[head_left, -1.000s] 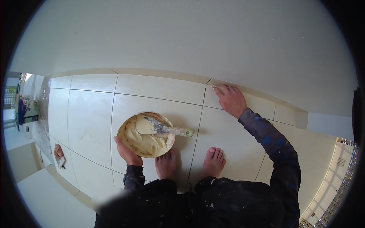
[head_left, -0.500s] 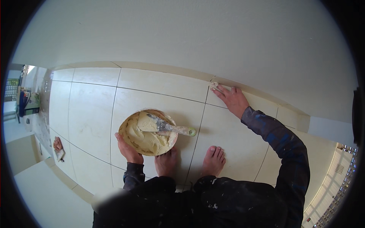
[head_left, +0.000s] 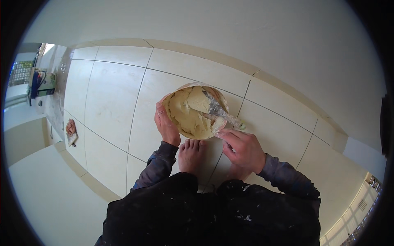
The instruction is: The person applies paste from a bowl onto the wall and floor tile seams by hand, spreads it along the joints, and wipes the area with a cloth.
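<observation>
My left hand (head_left: 167, 128) cups the left side of a round tub (head_left: 166, 99) of cream-coloured putty (head_left: 179, 110), which is tilted toward me above the floor. A broad putty knife (head_left: 216, 107) lies across the tub, putty on its blade and its smeared handle sticking out over the right rim. My right hand (head_left: 245, 149) is at the tub's right rim, just below that handle. Its thumb and fingers are drawn together by a pale, putty-smeared patch at the rim. Whether the fingertips pinch something small cannot be made out.
Ahead runs a pale wall (head_left: 230, 28) with a beige skirting (head_left: 197, 50) along the tiled floor (head_left: 111, 86). My bare foot (head_left: 191, 158) is under the tub. At left lie a crumpled brownish cloth (head_left: 71, 129) and, farther off, a dark and green box (head_left: 44, 83).
My right hand has come back from the skirting to the tub's right rim. The tub, held by my left hand, has shifted up and to the right in view.
</observation>
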A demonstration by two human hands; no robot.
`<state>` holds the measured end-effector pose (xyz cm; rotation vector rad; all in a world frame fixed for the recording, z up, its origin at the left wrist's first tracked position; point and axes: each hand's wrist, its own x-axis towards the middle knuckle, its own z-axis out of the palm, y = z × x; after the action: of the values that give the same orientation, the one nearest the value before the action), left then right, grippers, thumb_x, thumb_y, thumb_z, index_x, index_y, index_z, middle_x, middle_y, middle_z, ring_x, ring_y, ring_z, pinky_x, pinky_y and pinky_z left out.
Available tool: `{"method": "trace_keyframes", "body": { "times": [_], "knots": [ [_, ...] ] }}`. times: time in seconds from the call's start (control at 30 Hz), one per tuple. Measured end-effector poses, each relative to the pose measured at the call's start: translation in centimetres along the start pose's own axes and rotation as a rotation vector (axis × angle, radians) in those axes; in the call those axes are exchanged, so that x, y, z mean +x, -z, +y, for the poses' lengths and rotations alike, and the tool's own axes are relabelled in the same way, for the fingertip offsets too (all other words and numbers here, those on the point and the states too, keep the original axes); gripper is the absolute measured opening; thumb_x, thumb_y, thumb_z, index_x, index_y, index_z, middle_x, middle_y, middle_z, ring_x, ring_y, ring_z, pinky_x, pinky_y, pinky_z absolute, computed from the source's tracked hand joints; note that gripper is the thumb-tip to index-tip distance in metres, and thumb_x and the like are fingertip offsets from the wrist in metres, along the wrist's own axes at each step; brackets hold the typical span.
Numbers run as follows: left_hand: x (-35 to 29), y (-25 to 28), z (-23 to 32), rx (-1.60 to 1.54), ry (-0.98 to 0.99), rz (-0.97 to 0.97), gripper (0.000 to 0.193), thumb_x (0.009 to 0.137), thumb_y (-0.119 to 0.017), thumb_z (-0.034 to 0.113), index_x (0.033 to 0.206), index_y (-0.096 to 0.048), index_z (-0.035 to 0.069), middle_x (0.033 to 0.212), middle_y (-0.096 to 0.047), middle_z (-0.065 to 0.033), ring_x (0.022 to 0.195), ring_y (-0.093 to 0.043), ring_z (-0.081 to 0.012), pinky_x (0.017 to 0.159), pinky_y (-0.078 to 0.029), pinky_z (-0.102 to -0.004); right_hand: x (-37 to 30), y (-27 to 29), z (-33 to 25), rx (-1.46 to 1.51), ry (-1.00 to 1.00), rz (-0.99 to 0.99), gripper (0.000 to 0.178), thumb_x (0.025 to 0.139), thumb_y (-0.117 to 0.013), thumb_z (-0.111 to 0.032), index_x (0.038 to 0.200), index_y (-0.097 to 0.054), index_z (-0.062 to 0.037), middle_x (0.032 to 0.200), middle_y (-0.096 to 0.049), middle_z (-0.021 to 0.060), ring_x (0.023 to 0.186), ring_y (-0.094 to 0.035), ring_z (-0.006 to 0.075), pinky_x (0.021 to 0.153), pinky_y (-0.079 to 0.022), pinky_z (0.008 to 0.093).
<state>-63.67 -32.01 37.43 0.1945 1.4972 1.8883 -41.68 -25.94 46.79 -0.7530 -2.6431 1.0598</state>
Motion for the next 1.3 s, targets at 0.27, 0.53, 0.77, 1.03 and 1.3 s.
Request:
{"method": "trace_keyframes", "body": {
  "times": [0.27,0.53,0.77,1.03,1.3],
  "knots": [
    [-0.9,-0.1,-0.1,0.018,0.008,0.027,0.060,0.104,-0.037,0.052,0.122,-0.054,-0.002,0.116,-0.062,-0.0116,0.102,-0.061,-0.0190,0.089,-0.050,-0.0308,1.2,-2.5,-1.5,0.089,-0.370,-0.137,0.059,0.082,-0.056,-0.008,0.139,-0.042,-0.0021,0.089,-0.066,0.0246,0.071,-0.064,0.0412,0.067,-0.052,0.0506],
    [-1.5,-3.6,-0.7,-0.005,0.035,0.099,0.053,0.107,-0.035,0.044,0.114,-0.060,-0.002,0.106,-0.065,-0.0089,0.097,-0.059,-0.0158,0.088,-0.047,-0.0283,0.0,-2.9,1.4,0.493,-0.455,0.018,0.052,0.086,-0.053,-0.004,0.135,-0.039,0.0021,0.106,-0.067,0.0246,0.061,-0.063,0.0212,0.059,-0.051,0.0338],
    [-1.1,-2.5,-0.2,-0.026,0.073,0.129,0.053,0.105,-0.038,0.049,0.116,-0.056,0.001,0.109,-0.062,-0.0076,0.099,-0.058,-0.0152,0.087,-0.047,-0.0287,-0.7,1.7,1.7,1.264,-0.580,0.106,0.038,0.086,-0.047,0.001,0.123,-0.047,-0.0027,0.101,-0.065,0.0117,0.068,-0.059,0.0151,0.060,-0.047,0.0301],
    [-2.2,-2.9,0.2,0.001,0.079,0.081,0.060,0.102,-0.040,0.054,0.121,-0.053,-0.001,0.118,-0.060,-0.0116,0.106,-0.059,-0.0212,0.092,-0.048,-0.0328,-0.4,5.4,12.9,1.924,-0.473,0.903,0.027,0.084,-0.048,-0.006,0.110,-0.043,-0.0057,0.115,-0.056,0.0194,0.097,-0.057,0.0255,0.076,-0.047,0.0329],
    [-3.6,-3.7,0.0,0.031,0.074,0.136,0.061,0.102,-0.040,0.054,0.124,-0.051,-0.001,0.121,-0.058,-0.0120,0.110,-0.057,-0.0217,0.094,-0.048,-0.0335,0.2,7.3,15.9,2.036,-0.317,1.087,0.027,0.081,-0.046,-0.006,0.108,-0.044,-0.0033,0.115,-0.057,0.0214,0.101,-0.058,0.0285,0.080,-0.047,0.0370]
  ]
}}
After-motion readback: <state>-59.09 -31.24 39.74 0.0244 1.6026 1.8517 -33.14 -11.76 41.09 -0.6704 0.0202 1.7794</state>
